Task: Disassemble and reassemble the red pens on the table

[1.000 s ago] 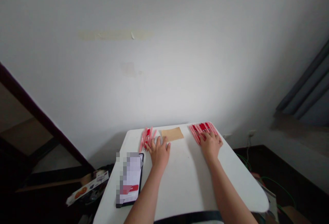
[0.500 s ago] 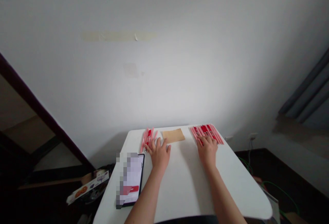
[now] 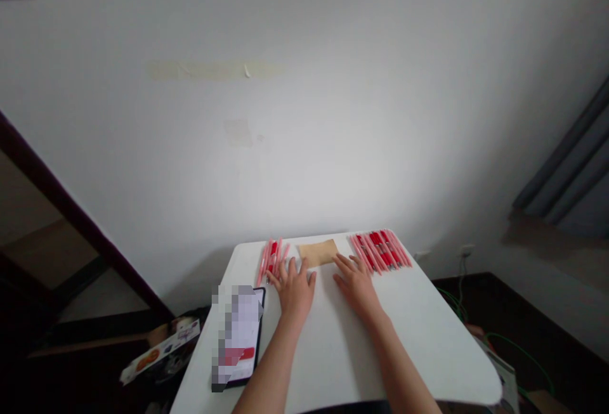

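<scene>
Resting flat on the white desk [image 3: 419,338], both hands lie open with the fingers spread and gripping nothing. Take the brown card [image 3: 318,252] at the far edge as the marker. The left hand [image 3: 295,287] sits just near-left of the card, its fingertips at the near ends of a bunch of pens [image 3: 272,258] that lies just left of the card. The right hand [image 3: 356,284] sits just near-right of the card, its fingertips close to the left edge of a row of pens [image 3: 380,250] spread right of the card; whether they touch it I cannot tell. Judging from how things lie, the pens are in two groups, a few on the left and many more on the right, none is lifted or held, and the card between them is bare. A phone [image 3: 238,338] lies on the desk well to the near-left of the card, its screen lit. Beyond the card rises a plain pale wall [image 3: 333,116] with a strip of tape [image 3: 214,70] high up, a grey curtain [image 3: 566,179] hangs far to the right, and a box [image 3: 159,350] lies on the dark floor far to the left
</scene>
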Action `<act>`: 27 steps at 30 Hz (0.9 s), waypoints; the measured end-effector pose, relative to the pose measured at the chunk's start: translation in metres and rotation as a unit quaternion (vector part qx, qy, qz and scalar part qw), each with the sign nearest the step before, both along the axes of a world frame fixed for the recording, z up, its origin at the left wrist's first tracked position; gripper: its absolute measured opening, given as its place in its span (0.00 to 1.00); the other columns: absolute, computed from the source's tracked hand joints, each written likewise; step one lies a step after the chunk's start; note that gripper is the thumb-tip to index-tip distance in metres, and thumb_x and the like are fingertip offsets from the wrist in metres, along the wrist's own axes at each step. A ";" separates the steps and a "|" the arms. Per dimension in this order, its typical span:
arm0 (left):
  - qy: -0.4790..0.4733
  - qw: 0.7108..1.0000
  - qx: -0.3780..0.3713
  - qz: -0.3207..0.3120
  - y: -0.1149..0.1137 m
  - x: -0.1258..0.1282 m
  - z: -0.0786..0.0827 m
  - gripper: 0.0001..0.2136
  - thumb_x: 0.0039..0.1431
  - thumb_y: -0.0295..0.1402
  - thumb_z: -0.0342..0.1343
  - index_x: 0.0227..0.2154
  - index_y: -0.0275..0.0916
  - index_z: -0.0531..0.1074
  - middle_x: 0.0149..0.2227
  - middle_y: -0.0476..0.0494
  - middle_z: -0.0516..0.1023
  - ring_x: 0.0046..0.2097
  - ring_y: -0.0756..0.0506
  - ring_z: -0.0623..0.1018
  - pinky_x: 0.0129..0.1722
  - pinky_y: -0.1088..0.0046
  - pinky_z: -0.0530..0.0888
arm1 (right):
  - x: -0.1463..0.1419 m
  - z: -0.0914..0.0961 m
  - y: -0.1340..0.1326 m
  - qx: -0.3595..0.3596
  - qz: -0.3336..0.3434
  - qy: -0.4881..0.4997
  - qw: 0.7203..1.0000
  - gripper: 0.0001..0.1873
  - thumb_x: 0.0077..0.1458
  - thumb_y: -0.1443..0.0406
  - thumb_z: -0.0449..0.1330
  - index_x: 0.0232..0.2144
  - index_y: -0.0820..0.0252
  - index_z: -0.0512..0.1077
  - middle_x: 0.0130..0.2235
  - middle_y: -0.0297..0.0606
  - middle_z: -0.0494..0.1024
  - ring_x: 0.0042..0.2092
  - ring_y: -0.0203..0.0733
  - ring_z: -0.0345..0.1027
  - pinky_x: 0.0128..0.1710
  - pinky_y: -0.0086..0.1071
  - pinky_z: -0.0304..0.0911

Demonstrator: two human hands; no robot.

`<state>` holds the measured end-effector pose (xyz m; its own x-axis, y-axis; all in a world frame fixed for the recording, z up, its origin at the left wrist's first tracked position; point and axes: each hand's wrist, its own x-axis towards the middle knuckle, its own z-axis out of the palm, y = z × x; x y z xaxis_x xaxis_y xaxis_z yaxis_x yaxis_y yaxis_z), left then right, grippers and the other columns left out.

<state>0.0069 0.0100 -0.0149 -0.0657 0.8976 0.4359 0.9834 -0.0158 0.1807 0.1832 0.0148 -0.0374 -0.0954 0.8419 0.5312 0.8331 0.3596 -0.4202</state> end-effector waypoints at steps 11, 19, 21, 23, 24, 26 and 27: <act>0.044 0.990 0.067 0.118 0.006 -0.017 0.012 0.16 0.59 0.35 0.49 0.48 0.38 0.72 0.58 0.36 0.68 0.61 0.32 0.59 0.59 0.32 0.49 | -0.002 0.007 0.000 -0.058 0.008 -0.005 0.998 0.21 0.59 0.64 0.53 0.55 0.55 0.69 0.57 0.38 0.70 0.61 0.53 0.54 0.60 0.49 0.55; 0.031 0.989 0.072 0.126 0.009 -0.020 0.006 0.15 0.58 0.33 0.50 0.46 0.43 0.73 0.56 0.39 0.68 0.61 0.33 0.59 0.58 0.32 0.51 | -0.002 0.003 0.002 -0.071 0.010 -0.019 0.997 0.22 0.60 0.64 0.53 0.56 0.56 0.68 0.57 0.38 0.69 0.61 0.52 0.54 0.61 0.46 0.54; 0.034 0.988 0.071 0.133 0.008 -0.020 0.006 0.14 0.57 0.32 0.50 0.44 0.40 0.75 0.56 0.38 0.69 0.61 0.33 0.59 0.58 0.32 0.51 | -0.002 0.003 0.003 -0.072 0.007 -0.022 0.997 0.22 0.60 0.64 0.53 0.56 0.56 0.68 0.58 0.38 0.68 0.61 0.51 0.54 0.61 0.46 0.53; 0.040 0.988 0.071 0.132 0.007 -0.019 0.007 0.12 0.57 0.32 0.50 0.41 0.39 0.76 0.55 0.37 0.69 0.61 0.34 0.60 0.59 0.33 0.52 | -0.002 0.003 0.002 -0.074 0.004 -0.027 0.997 0.22 0.60 0.64 0.53 0.56 0.56 0.67 0.59 0.38 0.67 0.61 0.50 0.53 0.61 0.45 0.53; 0.043 0.988 0.071 0.130 0.006 -0.018 0.009 0.12 0.57 0.32 0.50 0.40 0.39 0.76 0.55 0.37 0.69 0.60 0.34 0.60 0.59 0.34 0.52 | -0.002 0.004 0.002 -0.076 0.003 -0.029 0.997 0.22 0.60 0.64 0.53 0.56 0.56 0.67 0.59 0.37 0.67 0.61 0.50 0.53 0.61 0.44 0.53; 0.043 0.988 0.073 0.131 0.004 -0.017 0.012 0.12 0.57 0.31 0.49 0.39 0.39 0.76 0.55 0.38 0.69 0.60 0.35 0.60 0.59 0.35 0.52 | -0.002 0.005 0.001 -0.083 0.003 -0.032 0.996 0.22 0.60 0.64 0.52 0.56 0.56 0.67 0.60 0.37 0.66 0.61 0.50 0.53 0.61 0.44 0.53; 0.042 0.988 0.073 0.133 0.003 -0.016 0.013 0.12 0.57 0.30 0.49 0.39 0.39 0.76 0.55 0.38 0.69 0.60 0.35 0.60 0.59 0.35 0.52 | -0.002 0.006 0.001 -0.086 0.003 -0.033 0.996 0.22 0.60 0.64 0.52 0.56 0.56 0.67 0.60 0.37 0.66 0.61 0.50 0.52 0.61 0.44 0.52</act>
<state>-0.0094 0.0133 -0.0019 -0.2489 0.7812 0.5726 0.9677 0.2253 0.1133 0.1809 0.0157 -0.0313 -0.1309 0.9194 0.3708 0.8589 0.2920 -0.4208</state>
